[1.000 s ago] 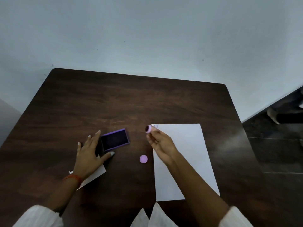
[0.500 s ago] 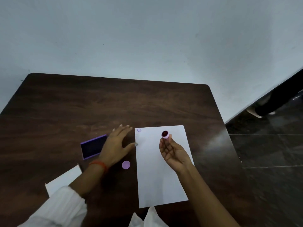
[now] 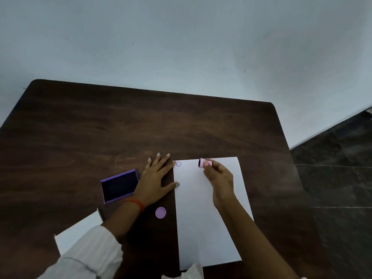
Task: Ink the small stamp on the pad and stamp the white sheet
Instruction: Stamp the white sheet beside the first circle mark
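My right hand [image 3: 220,178] pinches the small pink stamp [image 3: 204,163] above the top edge of the white sheet [image 3: 203,222], its dark inked face turned to the left. One faint purple round print [image 3: 178,164] marks the sheet's top left corner. My left hand [image 3: 156,178] lies flat with fingers spread on the table, thumb and forefinger touching the sheet's left edge. The open purple ink pad [image 3: 119,186] sits just left of that hand.
A round pink cap [image 3: 160,212] lies on the dark wooden table [image 3: 141,125] between my left wrist and the sheet. A second white paper [image 3: 78,232] sits at the near left, partly under my sleeve. Dark floor lies beyond the table's right edge.
My left hand left the ink pad and moved right to the sheet's edge. My right hand carried the stamp rightward over the sheet's top and turned it sideways.
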The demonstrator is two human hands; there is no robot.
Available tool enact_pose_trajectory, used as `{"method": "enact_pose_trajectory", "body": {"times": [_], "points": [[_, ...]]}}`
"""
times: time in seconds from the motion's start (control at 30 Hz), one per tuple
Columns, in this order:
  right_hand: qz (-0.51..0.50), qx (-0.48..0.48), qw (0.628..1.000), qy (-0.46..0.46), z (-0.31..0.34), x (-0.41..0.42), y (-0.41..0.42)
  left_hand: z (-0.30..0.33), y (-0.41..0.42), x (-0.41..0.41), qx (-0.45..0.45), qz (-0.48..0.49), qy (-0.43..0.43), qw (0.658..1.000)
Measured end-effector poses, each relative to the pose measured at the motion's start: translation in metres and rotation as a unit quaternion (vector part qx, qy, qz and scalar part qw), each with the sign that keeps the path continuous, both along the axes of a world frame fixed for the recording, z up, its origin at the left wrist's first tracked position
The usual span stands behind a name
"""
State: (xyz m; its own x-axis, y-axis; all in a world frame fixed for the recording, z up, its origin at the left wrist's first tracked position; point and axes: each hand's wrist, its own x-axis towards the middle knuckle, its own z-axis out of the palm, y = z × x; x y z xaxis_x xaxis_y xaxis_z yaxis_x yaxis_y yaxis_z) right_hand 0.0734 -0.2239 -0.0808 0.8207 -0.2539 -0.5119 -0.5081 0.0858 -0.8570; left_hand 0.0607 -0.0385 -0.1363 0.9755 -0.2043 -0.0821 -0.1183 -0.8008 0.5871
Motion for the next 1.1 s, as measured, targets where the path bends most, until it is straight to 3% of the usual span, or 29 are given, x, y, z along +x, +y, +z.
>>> {"method": "enact_pose_trajectory", "body": {"times": [0.1, 0.2, 0.33, 0.6, 1.1], "points": [[0.044, -0.128, 0.987, -0.086, -0.002, 0.009, 0.012, 0.0, 0.001, 0.001, -0.001, -0.007, 0.006, 1.0], [0.109, -0.266, 0.947, -0.142, -0.008, 0.017, 0.023, -0.001, 0.001, 0.002, 0.001, -0.01, 0.012, 1.0], [0.192, -0.371, 0.9, -0.126, -0.015, 0.022, 0.031, 0.001, 0.001, 0.002, 0.011, -0.015, 0.025, 1.0], [0.293, -0.438, 0.846, -0.084, -0.011, 0.025, 0.035, 0.003, 0.001, 0.003, 0.018, -0.015, 0.035, 0.999], [0.35, -0.515, 0.778, -0.076, -0.014, 0.026, 0.041, 0.003, 0.002, 0.003, 0.011, -0.019, 0.029, 0.999]]}}
